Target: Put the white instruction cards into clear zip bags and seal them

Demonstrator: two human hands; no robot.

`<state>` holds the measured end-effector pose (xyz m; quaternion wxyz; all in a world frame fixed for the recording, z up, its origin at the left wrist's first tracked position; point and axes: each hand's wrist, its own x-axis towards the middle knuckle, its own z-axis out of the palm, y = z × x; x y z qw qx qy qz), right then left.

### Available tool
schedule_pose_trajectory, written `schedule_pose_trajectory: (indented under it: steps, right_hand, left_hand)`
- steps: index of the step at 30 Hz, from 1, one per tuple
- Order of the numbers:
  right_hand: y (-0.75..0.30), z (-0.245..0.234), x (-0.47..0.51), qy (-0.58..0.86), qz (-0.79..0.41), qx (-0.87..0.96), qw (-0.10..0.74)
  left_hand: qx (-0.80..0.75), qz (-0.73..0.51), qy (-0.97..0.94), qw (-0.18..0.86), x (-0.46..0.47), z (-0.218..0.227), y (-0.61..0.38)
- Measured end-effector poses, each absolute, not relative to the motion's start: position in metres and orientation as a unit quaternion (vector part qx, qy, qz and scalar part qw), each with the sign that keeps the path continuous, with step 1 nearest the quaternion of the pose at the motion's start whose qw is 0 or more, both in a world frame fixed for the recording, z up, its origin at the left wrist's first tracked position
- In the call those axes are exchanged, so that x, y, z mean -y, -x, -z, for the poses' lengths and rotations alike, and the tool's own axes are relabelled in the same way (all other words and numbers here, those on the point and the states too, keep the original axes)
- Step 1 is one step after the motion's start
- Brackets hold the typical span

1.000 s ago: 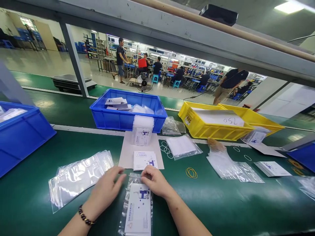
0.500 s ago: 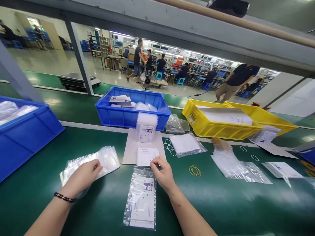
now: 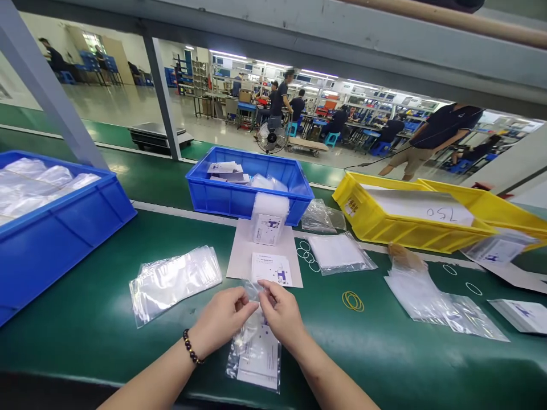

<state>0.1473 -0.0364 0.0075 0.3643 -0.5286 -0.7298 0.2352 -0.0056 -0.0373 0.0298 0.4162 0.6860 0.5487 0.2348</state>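
Note:
My left hand point(image 3: 222, 319) and my right hand point(image 3: 280, 310) meet over the green belt point(image 3: 85, 319), both pinching the top edge of an empty clear plastic bag point(image 3: 252, 296). Under them lies a filled clear bag point(image 3: 256, 356) holding white printed cards. Just beyond my fingers a stack of white cards point(image 3: 271, 269) rests on a grey sheet point(image 3: 243, 253). A pile of empty clear bags point(image 3: 175, 282) lies to the left of my left hand. A beaded bracelet point(image 3: 190, 347) is on my left wrist.
A blue bin point(image 3: 248, 191) with cards and bags stands behind the grey sheet. Another blue bin point(image 3: 51, 228) is at the left, yellow bins point(image 3: 410, 222) at the right. Rubber bands point(image 3: 352, 300), more bags point(image 3: 427, 296) and cards point(image 3: 523, 314) lie right. People work in the background.
My left hand went out to the pile of empty bags and came back to the middle. Both hands now pinch an empty bag above the filled one. The view shifted left.

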Motion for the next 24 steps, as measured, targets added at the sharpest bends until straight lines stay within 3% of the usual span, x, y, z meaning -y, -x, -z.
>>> schedule_pose_trajectory:
  steps: [6,10,14,19,24]
  right_hand:
    - [-0.148,-0.006,0.044,0.399,-0.006,0.85,0.345]
    - [-0.15,-0.002,0.047,0.391,0.066,0.848,0.351]
    - [-0.148,-0.011,0.05,0.406,-0.021,0.832,0.378]
    - [-0.146,-0.027,0.055,0.457,-0.138,0.793,0.377]
    - [-0.148,-0.022,0.053,0.474,0.006,0.805,0.356]
  left_hand:
    - [-0.517,-0.354,-0.468,0.623,0.024,-0.019,-0.002]
    - [-0.512,-0.371,-0.408,0.658,0.023,-0.016,-0.003]
    - [-0.504,-0.397,-0.45,0.621,0.03,-0.018,-0.005]
    - [-0.501,-0.395,-0.588,0.497,0.043,-0.018,-0.009]
    - [-0.505,-0.372,-0.692,0.357,0.054,-0.016,-0.014]
